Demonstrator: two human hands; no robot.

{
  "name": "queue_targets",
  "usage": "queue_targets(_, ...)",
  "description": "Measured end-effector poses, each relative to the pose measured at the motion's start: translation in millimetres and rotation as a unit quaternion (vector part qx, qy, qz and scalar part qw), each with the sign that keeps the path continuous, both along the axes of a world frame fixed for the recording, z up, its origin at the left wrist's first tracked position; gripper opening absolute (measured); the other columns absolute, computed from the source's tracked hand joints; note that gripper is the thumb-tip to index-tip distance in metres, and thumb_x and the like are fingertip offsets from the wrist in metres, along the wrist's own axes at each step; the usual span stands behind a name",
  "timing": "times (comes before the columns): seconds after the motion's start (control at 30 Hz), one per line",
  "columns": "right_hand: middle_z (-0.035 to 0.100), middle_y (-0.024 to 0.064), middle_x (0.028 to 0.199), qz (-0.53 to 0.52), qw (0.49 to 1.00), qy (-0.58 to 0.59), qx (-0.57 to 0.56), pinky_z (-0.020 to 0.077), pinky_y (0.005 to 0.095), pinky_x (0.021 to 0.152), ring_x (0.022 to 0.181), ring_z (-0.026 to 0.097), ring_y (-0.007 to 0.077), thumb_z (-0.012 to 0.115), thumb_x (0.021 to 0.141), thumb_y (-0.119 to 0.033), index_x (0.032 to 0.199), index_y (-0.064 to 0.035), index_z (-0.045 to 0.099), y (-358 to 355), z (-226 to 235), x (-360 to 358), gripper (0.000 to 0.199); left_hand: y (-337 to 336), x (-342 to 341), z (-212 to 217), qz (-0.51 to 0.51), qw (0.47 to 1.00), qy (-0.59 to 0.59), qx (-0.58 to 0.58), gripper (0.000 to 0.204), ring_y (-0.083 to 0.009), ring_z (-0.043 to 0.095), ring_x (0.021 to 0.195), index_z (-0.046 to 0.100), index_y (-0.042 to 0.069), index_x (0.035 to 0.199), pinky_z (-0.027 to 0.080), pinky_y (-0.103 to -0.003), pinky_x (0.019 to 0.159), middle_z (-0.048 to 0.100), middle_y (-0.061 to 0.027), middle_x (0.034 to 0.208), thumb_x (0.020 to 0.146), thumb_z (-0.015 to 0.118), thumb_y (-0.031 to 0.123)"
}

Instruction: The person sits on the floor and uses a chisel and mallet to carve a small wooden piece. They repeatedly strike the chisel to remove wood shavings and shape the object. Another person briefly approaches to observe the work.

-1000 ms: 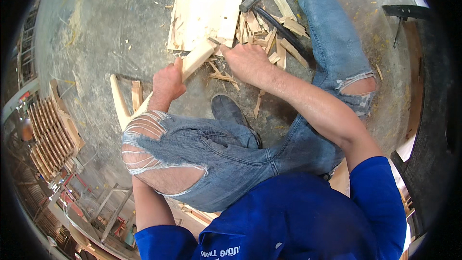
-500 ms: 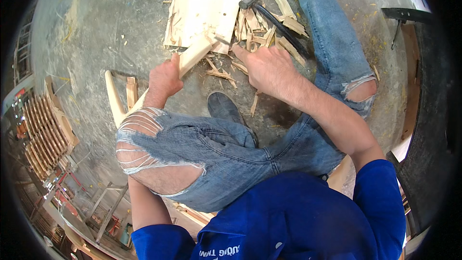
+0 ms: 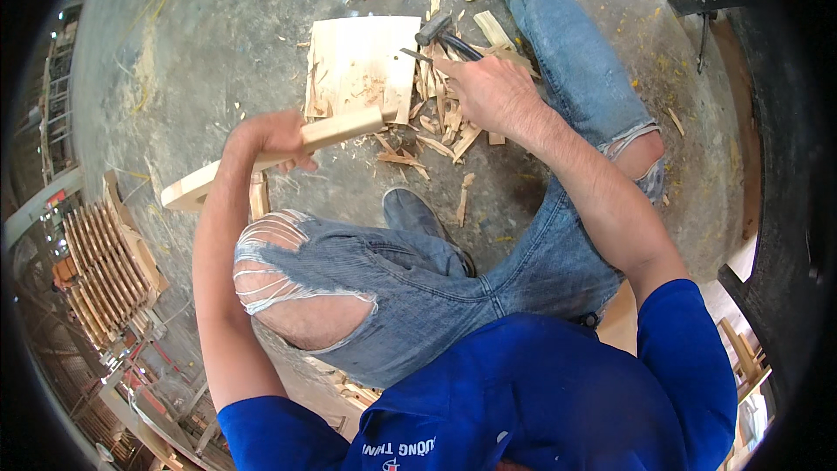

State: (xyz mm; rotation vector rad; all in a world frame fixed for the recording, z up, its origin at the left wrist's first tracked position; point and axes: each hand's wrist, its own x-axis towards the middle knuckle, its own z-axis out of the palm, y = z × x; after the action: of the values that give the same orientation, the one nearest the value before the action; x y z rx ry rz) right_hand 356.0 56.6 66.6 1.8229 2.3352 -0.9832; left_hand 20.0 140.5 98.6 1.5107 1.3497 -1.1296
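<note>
Wooden bar (image 3: 344,128), pale and squared, is swinging flatter beyond the left knee (image 3: 266,283), left hand (image 3: 270,133) gripping it; right hand (image 3: 495,92) is clutching a chisel (image 3: 417,55). Stained concrete (image 3: 218,52) is spreading beneath, stacked timbers (image 3: 106,270) standing leftward, splinters (image 3: 466,139) lying ahead.

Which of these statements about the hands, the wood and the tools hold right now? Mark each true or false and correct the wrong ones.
1. The left hand holds a pale wooden piece. True.
2. A narrow metal blade juts out from the right hand. True.
3. The blade's tip is cutting into the wooden piece. False: the two are apart.
4. Split wood scraps lie near the hammer. True.
5. The left hand holds the hammer. False: its head lies at the right side of the square board.
</note>
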Motion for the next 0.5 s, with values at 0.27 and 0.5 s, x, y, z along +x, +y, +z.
queue_targets(0.27, 0.076, 0.0171, 0.102, 0.038, 0.998, 0.009, -0.045, 0.0624, 0.0461, 0.090, 0.096, 0.076, 0.0283, 0.052, 0.103, -0.012, 0.148, -0.0170, 0.059, 1, -11, -1, 0.046, 31, -19, -55, 0.244, 0.952, 0.028, -0.182, 0.045, -0.0306, 0.075, 0.073, 0.069, -0.005, 0.119, 0.061, -0.043, 0.065, 0.074, -0.0216, 0.085, 0.086, 0.083, 0.023)
queue_targets(0.5, 0.075, 0.0186, 0.102, 0.047, 0.997, 0.040, -0.048, 0.0617, 0.0483, 0.090, 0.097, 0.076, 0.0321, 0.055, 0.100, -0.010, 0.145, -0.0159, 0.061, 0, -26, -7, 0.046, 5, -61, -93, 0.175, 0.974, -0.113, 0.091, 0.055, -0.0296, 0.076, 0.084, 0.069, 0.001, 0.121, 0.060, -0.044, 0.080, 0.077, -0.0187, 0.094, 0.084, 0.086, 0.039)
